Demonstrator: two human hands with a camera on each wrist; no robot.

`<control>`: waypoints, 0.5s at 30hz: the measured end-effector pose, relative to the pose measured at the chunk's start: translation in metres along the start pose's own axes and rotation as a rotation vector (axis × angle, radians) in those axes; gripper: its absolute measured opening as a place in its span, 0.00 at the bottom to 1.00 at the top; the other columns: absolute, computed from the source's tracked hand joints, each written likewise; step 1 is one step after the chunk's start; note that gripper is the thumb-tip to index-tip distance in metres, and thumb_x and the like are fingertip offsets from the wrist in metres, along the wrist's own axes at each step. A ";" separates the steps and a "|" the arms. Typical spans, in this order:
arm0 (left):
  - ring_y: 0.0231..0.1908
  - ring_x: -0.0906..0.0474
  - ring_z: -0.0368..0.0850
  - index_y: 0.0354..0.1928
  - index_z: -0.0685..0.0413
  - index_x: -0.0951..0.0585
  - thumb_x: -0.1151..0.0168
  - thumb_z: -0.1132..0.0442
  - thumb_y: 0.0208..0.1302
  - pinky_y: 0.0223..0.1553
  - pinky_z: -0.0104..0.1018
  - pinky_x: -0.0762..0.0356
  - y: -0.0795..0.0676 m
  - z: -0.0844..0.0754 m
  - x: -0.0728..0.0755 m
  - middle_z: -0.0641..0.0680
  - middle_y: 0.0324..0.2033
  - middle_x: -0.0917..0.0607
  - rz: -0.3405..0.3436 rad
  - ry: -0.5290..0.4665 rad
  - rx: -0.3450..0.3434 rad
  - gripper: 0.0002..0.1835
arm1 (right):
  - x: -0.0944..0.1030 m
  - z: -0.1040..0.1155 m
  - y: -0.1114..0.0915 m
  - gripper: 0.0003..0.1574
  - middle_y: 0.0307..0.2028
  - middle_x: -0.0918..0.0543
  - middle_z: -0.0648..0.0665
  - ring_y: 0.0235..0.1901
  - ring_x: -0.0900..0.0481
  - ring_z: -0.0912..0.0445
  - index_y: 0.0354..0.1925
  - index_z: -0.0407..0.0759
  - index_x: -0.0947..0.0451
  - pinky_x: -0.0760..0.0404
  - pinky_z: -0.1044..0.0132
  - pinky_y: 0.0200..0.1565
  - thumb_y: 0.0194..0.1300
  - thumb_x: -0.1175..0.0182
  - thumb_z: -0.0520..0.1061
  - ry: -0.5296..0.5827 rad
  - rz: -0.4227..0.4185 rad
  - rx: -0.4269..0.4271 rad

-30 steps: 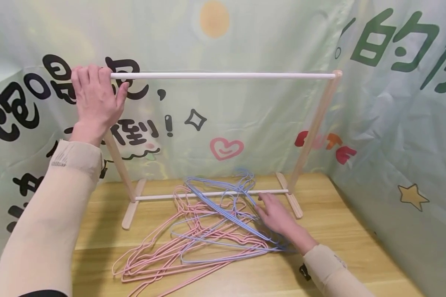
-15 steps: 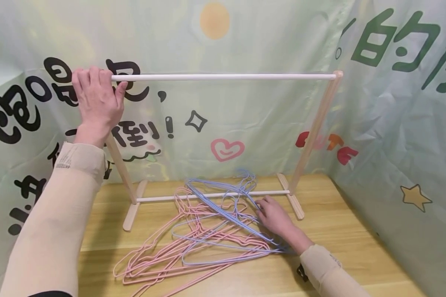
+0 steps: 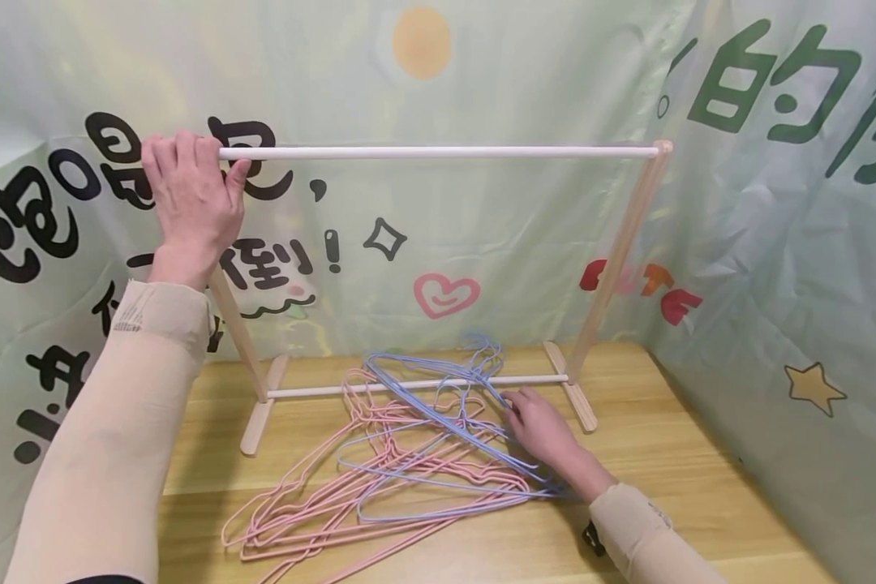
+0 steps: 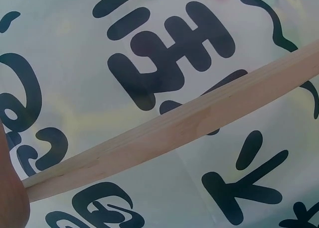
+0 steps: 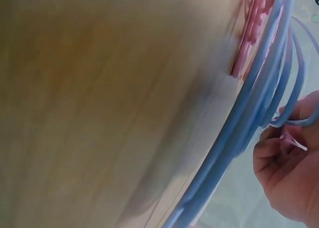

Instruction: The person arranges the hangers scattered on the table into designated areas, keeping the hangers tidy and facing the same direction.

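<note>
A wooden rack with a white top rod (image 3: pixel 438 152) stands on the table. My left hand (image 3: pixel 193 195) grips its upper left corner, fingers over the top and thumb beside the upright. In the left wrist view the bare wooden upright (image 4: pixel 164 133) runs diagonally, with only an edge of the hand showing. Blue hangers (image 3: pixel 438 418) lie in a heap across pink hangers (image 3: pixel 321 503), partly over the lower rod. My right hand (image 3: pixel 543 426) pinches the blue hangers at their right side. In the right wrist view its curled fingers (image 5: pixel 266 156) meet the blue wire; how many hangers they hold is unclear.
The rack's right foot (image 3: pixel 578 401) lies just beyond the right hand. Its left foot (image 3: pixel 259 426) is left of the heap. A printed cloth (image 3: pixel 438 235) hangs behind and at both sides of the wooden table (image 3: pixel 686 487).
My right hand has drawn slightly nearer, and its fingers have curled onto the blue hangers. The left hand stays on the rack's corner. The hangers lie almost as before.
</note>
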State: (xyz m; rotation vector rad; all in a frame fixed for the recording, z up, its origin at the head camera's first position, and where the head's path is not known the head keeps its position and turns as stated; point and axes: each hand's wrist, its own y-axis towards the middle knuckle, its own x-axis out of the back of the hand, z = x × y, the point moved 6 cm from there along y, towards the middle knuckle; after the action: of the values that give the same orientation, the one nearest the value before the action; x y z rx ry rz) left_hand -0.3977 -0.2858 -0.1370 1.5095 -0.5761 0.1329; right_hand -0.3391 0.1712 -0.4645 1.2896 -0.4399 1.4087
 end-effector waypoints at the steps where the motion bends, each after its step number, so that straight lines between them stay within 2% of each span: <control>1: 0.51 0.46 0.68 0.48 0.66 0.34 0.57 0.41 0.81 0.70 0.61 0.55 0.000 0.000 0.000 0.66 0.41 0.38 -0.002 -0.002 0.003 0.29 | 0.001 0.000 0.000 0.19 0.38 0.19 0.44 0.31 0.24 0.55 0.56 0.33 0.18 0.19 0.57 0.36 0.68 0.35 0.36 -0.002 -0.004 -0.004; 8: 0.52 0.46 0.68 0.48 0.67 0.34 0.60 0.38 0.80 0.72 0.61 0.57 0.002 0.001 0.000 0.66 0.41 0.39 0.002 0.002 0.020 0.32 | 0.008 0.003 -0.002 0.19 0.38 0.18 0.43 0.29 0.22 0.52 0.59 0.38 0.18 0.19 0.53 0.32 0.71 0.35 0.38 -0.009 -0.098 0.007; 15: 0.52 0.45 0.68 0.48 0.66 0.34 0.56 0.40 0.80 0.72 0.60 0.57 0.000 0.002 0.000 0.66 0.43 0.37 0.023 0.005 0.019 0.29 | 0.015 0.004 -0.007 0.22 0.48 0.12 0.39 0.41 0.13 0.42 0.62 0.43 0.18 0.15 0.44 0.41 0.72 0.36 0.39 0.020 -0.206 0.021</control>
State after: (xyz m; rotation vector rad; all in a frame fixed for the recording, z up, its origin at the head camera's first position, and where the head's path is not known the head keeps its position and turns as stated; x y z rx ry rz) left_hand -0.3981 -0.2875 -0.1366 1.5208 -0.5894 0.1602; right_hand -0.3282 0.1771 -0.4526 1.2983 -0.2704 1.2547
